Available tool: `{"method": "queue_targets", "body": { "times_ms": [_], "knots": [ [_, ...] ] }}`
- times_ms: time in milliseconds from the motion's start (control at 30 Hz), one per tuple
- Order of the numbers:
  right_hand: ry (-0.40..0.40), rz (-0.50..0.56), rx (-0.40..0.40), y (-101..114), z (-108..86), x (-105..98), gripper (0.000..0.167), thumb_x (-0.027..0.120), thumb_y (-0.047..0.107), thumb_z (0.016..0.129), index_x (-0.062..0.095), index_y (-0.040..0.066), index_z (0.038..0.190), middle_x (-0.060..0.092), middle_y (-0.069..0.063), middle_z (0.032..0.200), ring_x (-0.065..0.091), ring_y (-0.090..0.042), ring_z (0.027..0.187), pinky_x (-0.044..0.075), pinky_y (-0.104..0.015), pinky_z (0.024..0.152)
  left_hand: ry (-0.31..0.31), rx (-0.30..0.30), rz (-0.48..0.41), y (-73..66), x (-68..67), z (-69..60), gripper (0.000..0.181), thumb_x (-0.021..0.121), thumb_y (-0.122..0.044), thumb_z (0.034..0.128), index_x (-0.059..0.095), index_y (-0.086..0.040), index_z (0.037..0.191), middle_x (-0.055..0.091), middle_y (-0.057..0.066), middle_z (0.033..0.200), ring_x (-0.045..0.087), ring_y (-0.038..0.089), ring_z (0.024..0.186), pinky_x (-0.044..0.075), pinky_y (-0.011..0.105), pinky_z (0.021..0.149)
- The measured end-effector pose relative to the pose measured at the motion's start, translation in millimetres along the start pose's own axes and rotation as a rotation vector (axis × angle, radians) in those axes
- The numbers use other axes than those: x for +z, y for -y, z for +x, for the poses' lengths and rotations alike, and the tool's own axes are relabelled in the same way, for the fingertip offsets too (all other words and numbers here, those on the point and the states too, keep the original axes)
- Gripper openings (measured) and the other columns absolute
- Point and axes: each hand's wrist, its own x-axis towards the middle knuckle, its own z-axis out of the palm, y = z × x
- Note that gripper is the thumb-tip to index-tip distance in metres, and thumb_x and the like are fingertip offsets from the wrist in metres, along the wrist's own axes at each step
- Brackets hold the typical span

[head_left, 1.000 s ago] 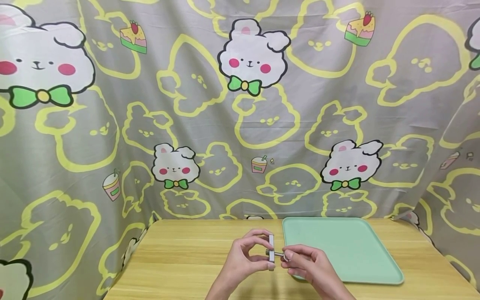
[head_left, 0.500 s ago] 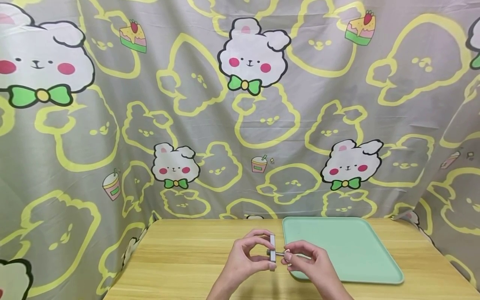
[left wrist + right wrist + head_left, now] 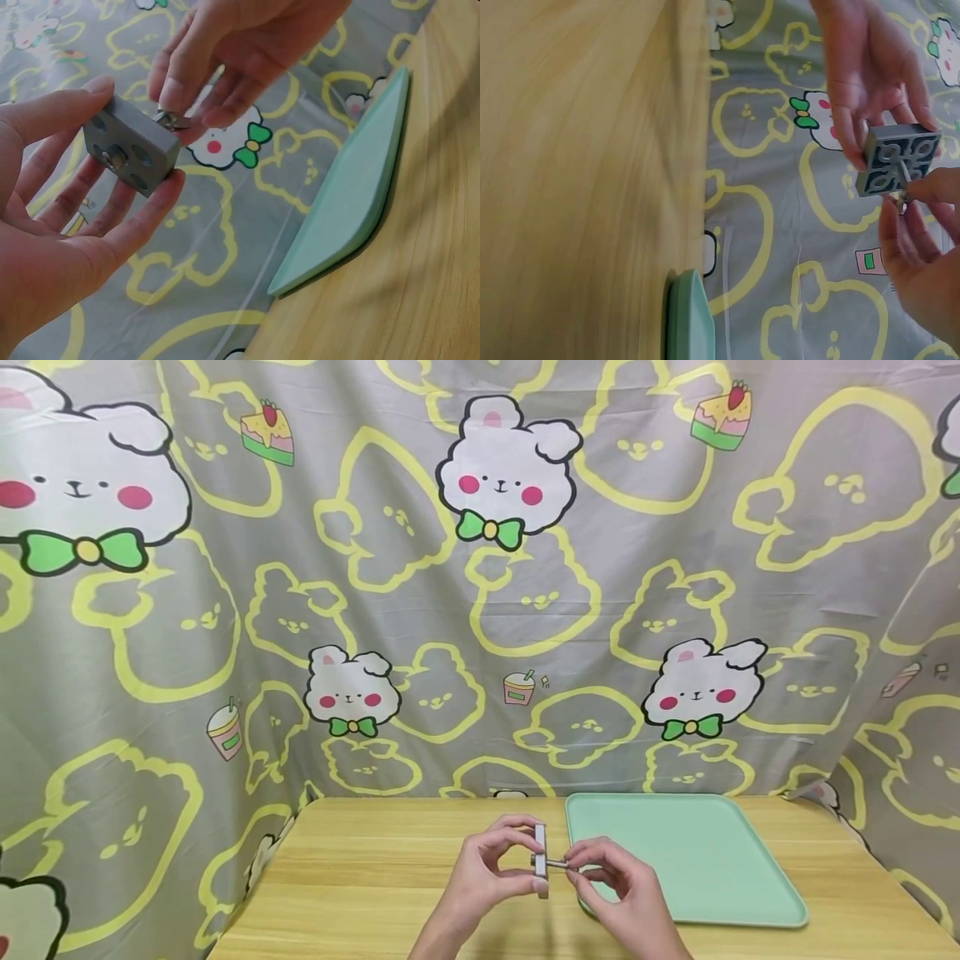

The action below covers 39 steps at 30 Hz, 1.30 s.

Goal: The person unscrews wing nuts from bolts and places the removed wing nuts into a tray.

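Above the wooden table, my left hand grips a grey square block by its opposite edges, thumb below and fingers above. In the left wrist view the block has several round holes, with a bolt head at its centre. The bolt's threaded shank sticks out of the recessed, patterned face toward the right. At the shank's outer end, my right hand pinches a small shiny metal wing nut between thumb and fingertips. Fingers partly hide the nut.
A pale green tray lies on the wooden table, behind and to the right of my hands. A grey patterned curtain hangs at the back and both sides.
The right hand's fingers have shifted round the wing nut, with the thumb now lower and the hand opened a little more. The block has moved slightly left and up.
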Motion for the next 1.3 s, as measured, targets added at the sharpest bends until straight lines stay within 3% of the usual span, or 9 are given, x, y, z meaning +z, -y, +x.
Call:
{"method": "queue_targets", "body": {
  "times_ms": [167,333,500,633,733,800,933,1067,1300],
  "knots": [
    [-0.034,-0.179,-0.366,-11,-0.1,1,0.041,0.081,-0.015,0.078,0.07,0.019,0.098,0.07,-0.007,0.105,0.069,-0.019,0.096,0.06,-0.018,0.083,-0.007,-0.009,-0.02,-1.0,-1.7,0.2,0.035,0.084,0.006,0.0803,0.067,0.013,0.111,0.054,0.024,0.137,0.051,0.044,0.129,0.061,0.052,0.093],
    [-0.062,-0.253,-0.643,-16,5.4,2,0.002,0.072,0.011,0.097,0.071,0.012,0.096,0.068,-0.012,0.106,0.068,-0.026,0.095,0.057,-0.014,0.087,-0.02,-0.037,-0.02,-2.0,-3.0,-0.4,0.036,0.083,0.007,0.0798,0.067,0.013,0.111,0.054,0.021,0.138,0.055,0.033,0.127,0.06,0.053,0.094],
    [-0.047,-0.293,-0.772,-13,9.2,3,0.016,0.061,0.016,0.104,0.071,0.007,0.095,0.067,-0.015,0.108,0.069,-0.03,0.094,0.059,-0.015,0.084,-0.018,-0.032,-0.022,-2.5,-3.6,0.0,0.035,0.083,0.007,0.0802,0.067,0.013,0.111,0.053,0.022,0.138,0.055,0.032,0.127,0.06,0.053,0.093],
    [-0.056,-0.283,-0.78,-8,10.6,4,0.015,0.063,0.014,0.103,0.071,0.005,0.095,0.067,-0.015,0.108,0.069,-0.03,0.095,0.059,-0.016,0.085,-0.018,-0.034,-0.025,-2.5,-4.0,-0.5,0.036,0.083,0.007,0.0799,0.067,0.014,0.111,0.053,0.023,0.139,0.055,0.032,0.126,0.06,0.053,0.093],
    [-0.058,-0.233,-0.714,-7,9.6,4,0.007,0.072,0.012,0.097,0.071,0.005,0.099,0.068,-0.014,0.109,0.068,-0.028,0.099,0.057,-0.017,0.091,-0.02,-0.037,-0.028,-2.7,-4.0,-0.6,0.037,0.084,0.007,0.0797,0.067,0.014,0.111,0.053,0.021,0.139,0.055,0.031,0.126,0.06,0.054,0.094],
    [-0.044,-0.165,-0.612,-9,7.0,2,0.017,0.079,0.002,0.089,0.071,0.004,0.104,0.068,-0.014,0.112,0.067,-0.028,0.103,0.057,-0.02,0.094,-0.02,-0.035,-0.027,-2.9,-3.9,-0.7,0.037,0.084,0.007,0.0795,0.066,0.014,0.111,0.053,0.021,0.138,0.055,0.03,0.126,0.06,0.054,0.094],
    [-0.035,-0.01,-0.232,-3,2.1,-1,0.036,0.079,-0.011,0.083,0.07,0.005,0.113,0.068,-0.013,0.116,0.068,-0.023,0.109,0.06,-0.028,0.093,-0.018,-0.022,-0.034,-3.9,-3.5,-0.8,0.038,0.084,0.007,0.0788,0.066,0.015,0.111,0.053,0.022,0.138,0.055,0.029,0.126,0.06,0.054,0.094],
    [-0.076,0.088,0.144,5,1.9,-2,0.024,0.074,0.0,0.093,0.069,0.003,0.116,0.07,-0.012,0.113,0.072,-0.022,0.104,0.063,-0.033,0.087,-0.018,-0.009,-0.016,-4.4,-2.2,-0.7,0.037,0.084,0.009,0.0774,0.067,0.014,0.11,0.053,0.023,0.137,0.056,0.028,0.125,0.061,0.054,0.092],
    [-0.024,0.228,0.454,8,6.0,-3,0.034,0.074,0.012,0.096,0.065,-0.005,0.123,0.069,-0.021,0.113,0.074,-0.027,0.096,0.065,-0.04,0.082,-0.003,0.016,0.037,-4.5,0.3,-0.3,0.035,0.084,0.009,0.0764,0.069,0.01,0.108,0.053,0.025,0.136,0.055,0.03,0.127,0.062,0.051,0.089]
  ]
}}
